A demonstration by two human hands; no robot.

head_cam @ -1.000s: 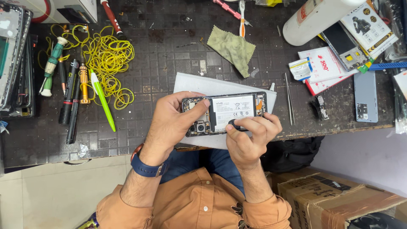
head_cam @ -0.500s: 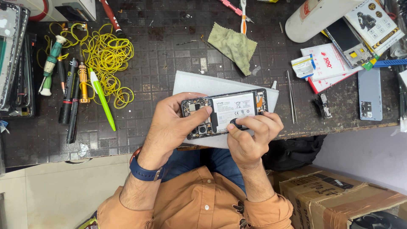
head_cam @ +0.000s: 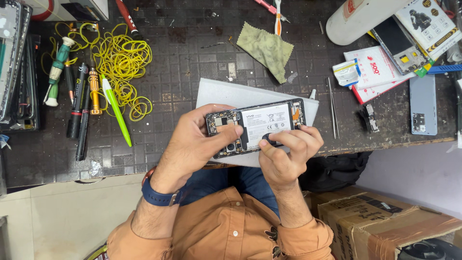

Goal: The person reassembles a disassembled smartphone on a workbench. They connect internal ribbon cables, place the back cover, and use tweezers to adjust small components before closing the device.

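Observation:
I hold an opened smartphone (head_cam: 257, 126) with its back cover off, so the white battery and the circuit board show. My left hand (head_cam: 192, 144) grips its left end, thumb resting on the board beside the camera module. My right hand (head_cam: 288, 151) supports its lower right edge, and the thumb and fingertips press a small dark part against the battery's bottom edge. The phone hovers just above a white sheet (head_cam: 226, 94) lying on the dark tiled workbench (head_cam: 183, 53).
Yellow rubber bands (head_cam: 120, 62), screwdrivers and a green pen (head_cam: 115, 115) lie at left. A green cloth (head_cam: 264, 48), tweezers (head_cam: 332, 108), a blue phone back (head_cam: 423, 103), packets and a white cylinder (head_cam: 361, 17) sit at right. A cardboard box (head_cam: 385, 221) stands below the bench.
The phone and both hands have stayed almost still. My right fingers have shifted slightly along the phone's lower edge.

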